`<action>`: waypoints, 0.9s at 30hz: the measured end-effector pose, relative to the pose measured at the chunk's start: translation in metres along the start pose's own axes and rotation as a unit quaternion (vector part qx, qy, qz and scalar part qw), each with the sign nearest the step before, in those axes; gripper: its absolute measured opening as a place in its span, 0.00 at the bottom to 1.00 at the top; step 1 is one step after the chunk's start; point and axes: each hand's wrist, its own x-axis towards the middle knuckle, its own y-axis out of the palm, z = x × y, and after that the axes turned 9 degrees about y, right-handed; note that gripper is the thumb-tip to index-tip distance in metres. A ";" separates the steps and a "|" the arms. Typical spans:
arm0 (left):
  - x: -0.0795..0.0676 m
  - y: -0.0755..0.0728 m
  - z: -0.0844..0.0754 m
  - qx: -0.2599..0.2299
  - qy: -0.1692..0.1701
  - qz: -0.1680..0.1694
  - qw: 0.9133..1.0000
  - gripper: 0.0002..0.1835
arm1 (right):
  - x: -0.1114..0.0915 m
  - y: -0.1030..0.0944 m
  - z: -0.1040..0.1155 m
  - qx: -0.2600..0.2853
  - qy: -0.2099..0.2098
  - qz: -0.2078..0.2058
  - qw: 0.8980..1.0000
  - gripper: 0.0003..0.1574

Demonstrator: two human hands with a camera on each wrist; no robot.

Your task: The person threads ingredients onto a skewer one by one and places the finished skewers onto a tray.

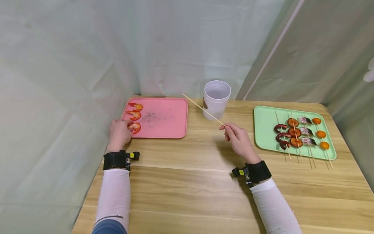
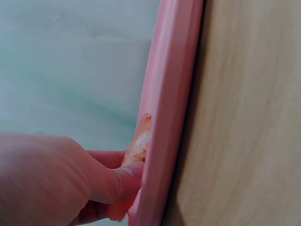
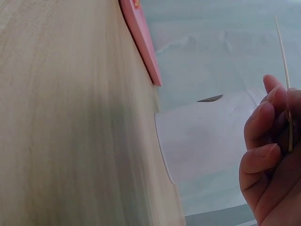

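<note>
On the left, my left hand (image 1: 120,134) pinches the nearest shrimp (image 1: 135,128) between thumb and fingers, at the front left of the pink tray (image 1: 172,126). The left wrist view shows that shrimp (image 2: 140,143) by the tray's raised rim (image 2: 171,94). Two more shrimp (image 1: 135,115) lie behind it on the tray. My right hand (image 1: 238,139) holds a thin wooden skewer (image 1: 201,108) near one end, above the table. The skewer is bare and points up and left. In the right wrist view, fingers (image 3: 263,117) curl round the skewer (image 3: 283,56).
A white cup (image 1: 214,104) stands at the back middle, between the trays. At the right, a green tray (image 1: 264,130) bears several skewers with octopus-like pieces (image 1: 281,136), round brown slices (image 1: 294,132), fish-like pieces (image 1: 306,131) and orange balls (image 1: 320,134). Grey-green sheeting (image 1: 175,48) borders the table.
</note>
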 end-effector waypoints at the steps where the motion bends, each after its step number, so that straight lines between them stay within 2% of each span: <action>1: -0.001 0.000 0.000 0.000 0.002 -0.002 1.000 0.18 | 0.000 0.000 0.000 0.001 -0.002 0.001 1.000 0.17; 4: 0.000 -0.002 -0.002 -0.003 0.016 -0.007 1.000 0.18 | 0.000 0.002 -0.001 0.002 -0.005 0.003 1.000 0.17; 6: 0.003 -0.003 -0.010 -0.033 0.030 -0.013 0.999 0.19 | 0.000 0.002 -0.001 0.001 -0.001 0.004 1.000 0.17; 8: 0.006 -0.005 -0.023 -0.080 0.042 -0.018 0.996 0.19 | 0.000 0.002 -0.001 0.001 0.004 0.005 1.000 0.17; 10: 0.010 -0.007 -0.042 -0.146 0.048 -0.018 0.988 0.20 | 0.000 0.002 -0.001 0.000 0.009 0.006 1.000 0.16; 13: 0.013 -0.009 -0.075 -0.251 0.062 -0.017 0.966 0.20 | 0.001 0.001 -0.001 0.002 0.011 0.007 1.000 0.16; 16: 0.016 -0.010 -0.109 -0.361 0.080 -0.007 0.929 0.21 | 0.002 -0.001 -0.001 0.008 0.008 0.002 1.000 0.16; 17: 0.016 -0.010 -0.119 -0.400 0.088 -0.003 0.912 0.21 | 0.002 -0.002 -0.001 0.009 0.006 0.000 1.000 0.16; 20: 0.016 -0.008 -0.149 -0.510 0.092 0.011 0.855 0.20 | 0.002 -0.003 -0.001 0.013 0.000 -0.008 1.000 0.15; 22: 0.016 -0.007 -0.167 -0.568 0.093 0.023 0.818 0.18 | 0.001 -0.005 -0.002 0.017 -0.003 -0.013 1.000 0.14; 23: 0.015 -0.006 -0.174 -0.589 0.092 0.030 0.802 0.16 | 0.000 -0.005 -0.002 0.020 -0.006 -0.014 1.000 0.14; 24: 0.015 -0.005 -0.181 -0.608 0.089 0.038 0.788 0.15 | 0.000 -0.006 -0.002 0.027 -0.007 -0.014 1.000 0.14; 27: 0.014 -0.003 -0.195 -0.647 0.081 0.060 0.755 0.10 | -0.003 -0.010 0.002 0.047 -0.013 -0.012 0.999 0.13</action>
